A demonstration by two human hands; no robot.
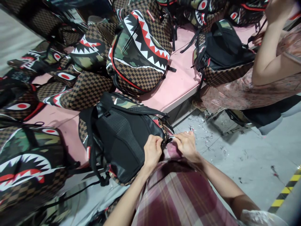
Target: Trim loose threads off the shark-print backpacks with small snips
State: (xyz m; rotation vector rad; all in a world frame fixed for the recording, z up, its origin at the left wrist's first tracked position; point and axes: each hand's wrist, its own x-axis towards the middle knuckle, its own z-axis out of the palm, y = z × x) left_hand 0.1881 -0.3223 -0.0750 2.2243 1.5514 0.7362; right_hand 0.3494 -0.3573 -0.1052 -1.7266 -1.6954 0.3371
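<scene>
A backpack [122,138] lies with its black padded back up at the near edge of the pink table [178,84], partly hanging over my lap. My left hand [152,152] is closed, gripping the backpack's lower right edge by the seam. My right hand [187,145] is closed in a pinch just right of that corner, holding something small and thin that I cannot make out. The two hands sit a few centimetres apart. My plaid garment [178,188] lies under both wrists.
Many shark-mouth backpacks in camouflage and brown check crowd the table, one upright at centre [141,50], another at lower left [28,163]. Another person [270,66] stands at the right handling a backpack [223,53]. Thread scraps litter the grey floor [246,153]; a yellow-black stripe [285,188] marks it.
</scene>
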